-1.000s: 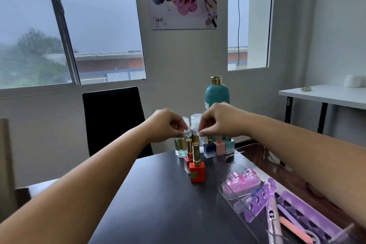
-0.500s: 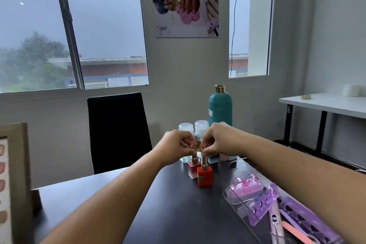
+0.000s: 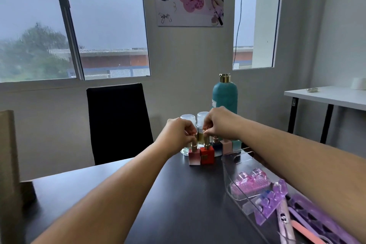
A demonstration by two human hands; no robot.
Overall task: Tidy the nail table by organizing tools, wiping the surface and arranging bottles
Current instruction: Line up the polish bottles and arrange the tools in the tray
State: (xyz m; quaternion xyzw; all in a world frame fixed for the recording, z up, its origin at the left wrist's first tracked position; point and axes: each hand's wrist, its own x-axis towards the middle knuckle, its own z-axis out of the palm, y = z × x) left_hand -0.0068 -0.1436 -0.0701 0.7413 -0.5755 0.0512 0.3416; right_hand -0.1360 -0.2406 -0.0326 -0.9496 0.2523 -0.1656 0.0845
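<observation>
Two small polish bottles with gold caps stand side by side on the dark table (image 3: pixel 178 200): a pink one (image 3: pixel 194 157) and a red one (image 3: pixel 207 155). My left hand (image 3: pixel 179 133) pinches the pink bottle's cap from above. My right hand (image 3: pixel 219 124) pinches the red bottle's cap. Behind them stand two clear bottles with white caps (image 3: pixel 202 119), a row of navy, pink and teal polish bottles (image 3: pixel 226 145), and a tall teal bottle (image 3: pixel 225 95).
A clear plastic organizer tray (image 3: pixel 235 159) at the right holds pink and purple toe separators (image 3: pixel 250 183), a nail file and other tools. A black chair (image 3: pixel 118 121) faces the table's far side. A framed board (image 3: pixel 9 174) stands at the left edge. A white side table (image 3: pixel 326 96) is at the right.
Both hands came down from the clear bottles onto the caps of the pink and red polish bottles. These two now stand level, side by side.
</observation>
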